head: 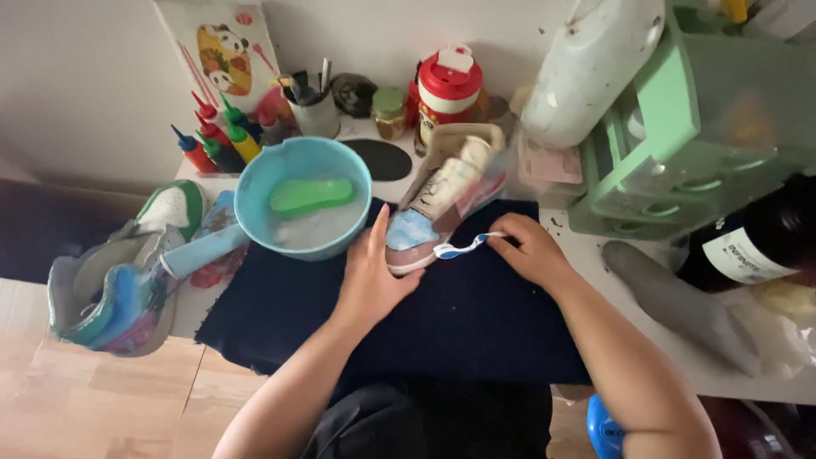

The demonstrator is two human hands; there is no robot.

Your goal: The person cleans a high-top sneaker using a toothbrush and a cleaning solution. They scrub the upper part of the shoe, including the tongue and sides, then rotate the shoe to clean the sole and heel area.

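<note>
Desk: a pale desk [646,280] set against a white wall, crowded along its far edge.
Cloth: a dark navy cloth [459,314] spread at the centre, under the work.
Rack: a green plastic rack [680,144] at two o'clock, with a white jug [586,59] just beside it at one o'clock.
Basin: a light blue basin [255,200] at ten o'clock of the cloth, holding sudsy water and a green brush [310,195].
Spare shoes: a worn pair of shoes [110,289] at nine o'clock, off the cloth.
Sneaker: a pastel sneaker [442,200] lies on the cloth's far edge at twelve o'clock, toe toward the person.
Left hand: the left hand [370,276] rests flat against the sneaker's toe, fingers together, steadying it.
Right hand: the right hand [531,246] has fingers pinching a small blue-and-white toothbrush [463,247], its head at the sneaker's sole edge.
Bottles: coloured squeeze bottles [217,136] at eleven o'clock, by the wall.
</note>
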